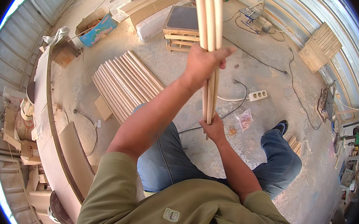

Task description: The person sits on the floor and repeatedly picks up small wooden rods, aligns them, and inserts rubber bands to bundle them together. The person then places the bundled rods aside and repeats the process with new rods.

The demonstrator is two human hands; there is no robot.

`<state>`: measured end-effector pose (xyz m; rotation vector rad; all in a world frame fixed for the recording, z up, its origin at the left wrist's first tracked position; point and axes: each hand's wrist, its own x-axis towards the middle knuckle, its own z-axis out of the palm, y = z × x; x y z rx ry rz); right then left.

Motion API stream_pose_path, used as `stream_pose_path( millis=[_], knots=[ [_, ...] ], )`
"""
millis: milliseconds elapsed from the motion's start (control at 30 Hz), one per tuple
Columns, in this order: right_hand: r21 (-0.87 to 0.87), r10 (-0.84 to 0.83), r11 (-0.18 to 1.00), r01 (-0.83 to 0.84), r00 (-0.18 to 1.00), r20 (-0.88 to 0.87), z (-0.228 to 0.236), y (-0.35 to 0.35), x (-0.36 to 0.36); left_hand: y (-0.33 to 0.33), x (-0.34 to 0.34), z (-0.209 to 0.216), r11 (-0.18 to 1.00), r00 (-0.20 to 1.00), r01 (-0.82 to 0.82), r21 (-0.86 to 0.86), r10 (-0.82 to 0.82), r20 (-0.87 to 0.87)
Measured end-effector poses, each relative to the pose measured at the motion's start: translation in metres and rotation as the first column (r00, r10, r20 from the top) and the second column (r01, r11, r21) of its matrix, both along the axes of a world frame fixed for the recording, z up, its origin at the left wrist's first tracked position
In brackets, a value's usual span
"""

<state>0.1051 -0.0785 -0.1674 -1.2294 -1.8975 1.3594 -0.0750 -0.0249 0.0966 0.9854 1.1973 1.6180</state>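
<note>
My two hands hold a small bundle of long, pale wooden dowels (210,24) in front of me, pointing away from my body. Higher up on the bundle, my left hand (201,65) is wrapped around the dowels, with one digit stretched out to the right across them. My right hand (214,129) grips the same bundle close to its near end. At their far ends the dowels stand slightly uneven. To the left of my hands, many similar dowels (128,82) lie side by side in a row, partly hidden by my left forearm.
A white power strip (258,95), dark cables (265,62) and a clear plastic bag (244,119) lie on the floor to the right. A long bench (46,123) runs along the left. Ahead are a wooden crate (180,22) and a blue cardboard box (97,31).
</note>
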Motion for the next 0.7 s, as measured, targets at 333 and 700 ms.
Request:
stream_pose_path(
  millis=[333,700],
  knots=[
    [0.0,-0.084,0.996,0.088,0.953,-0.293,-0.004,0.019,0.035,-0.026,0.071,-0.044,0.965,0.958,0.26,0.029,-0.254,-0.13],
    [0.026,0.074,0.997,-0.07,0.886,-0.457,0.061,0.019,0.033,-0.048,0.078,-0.023,0.95,0.933,0.309,0.051,-0.293,-0.209]
  ],
)
